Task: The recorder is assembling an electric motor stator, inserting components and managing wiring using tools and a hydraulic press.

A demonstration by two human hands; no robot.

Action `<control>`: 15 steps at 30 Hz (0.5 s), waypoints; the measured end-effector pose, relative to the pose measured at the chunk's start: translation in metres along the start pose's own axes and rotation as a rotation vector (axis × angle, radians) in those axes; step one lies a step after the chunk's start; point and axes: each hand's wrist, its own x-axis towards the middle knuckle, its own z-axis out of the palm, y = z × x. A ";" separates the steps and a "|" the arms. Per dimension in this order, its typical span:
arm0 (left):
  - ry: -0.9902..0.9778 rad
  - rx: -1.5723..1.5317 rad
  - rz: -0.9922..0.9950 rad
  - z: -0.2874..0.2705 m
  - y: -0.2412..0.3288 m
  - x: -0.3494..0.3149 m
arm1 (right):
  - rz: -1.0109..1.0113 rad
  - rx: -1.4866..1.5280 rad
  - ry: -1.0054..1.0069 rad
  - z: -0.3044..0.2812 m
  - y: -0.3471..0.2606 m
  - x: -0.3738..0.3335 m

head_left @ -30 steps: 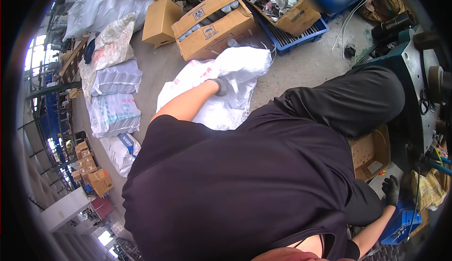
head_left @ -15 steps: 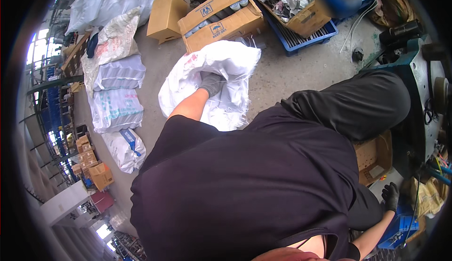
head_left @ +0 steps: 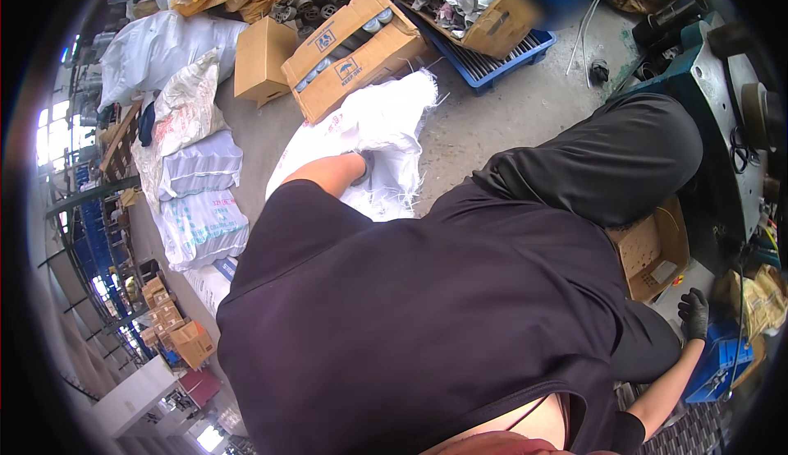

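A white woven sack (head_left: 386, 126) with frayed edges lies in front of me on the concrete floor. My left hand (head_left: 366, 167), in a grey glove, reaches into its mouth. Only the glove's wrist part shows, and the sack hides the fingers. Off to the right, my right hand (head_left: 694, 314) wears a dark grey glove and hangs in the air with its fingers apart, holding nothing. It is nearest to an opened cardboard box (head_left: 657, 245) and a blue plastic bin (head_left: 718, 360).
A cardboard carton of cylindrical parts (head_left: 353, 52) and a closed carton (head_left: 264, 61) stand beyond the sack. Filled white sacks (head_left: 201, 225) line the left. A blue crate of rods (head_left: 492, 65) sits at the back, and a green machine (head_left: 710, 118) stands right.
My left hand has gone deeper into the sack, whose mouth has sagged over it. The right hand stays apart from things. The whole view has shifted slightly.
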 end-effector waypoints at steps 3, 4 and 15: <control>-0.210 0.095 0.106 -0.027 0.042 -0.019 | 0.003 -0.014 -0.022 -0.003 0.006 -0.001; -0.278 0.123 0.138 -0.025 0.029 -0.040 | 0.004 -0.010 -0.026 -0.005 0.007 0.000; 0.937 -1.027 0.052 -0.205 -0.005 -0.095 | -0.276 -0.169 0.017 0.002 -0.051 -0.008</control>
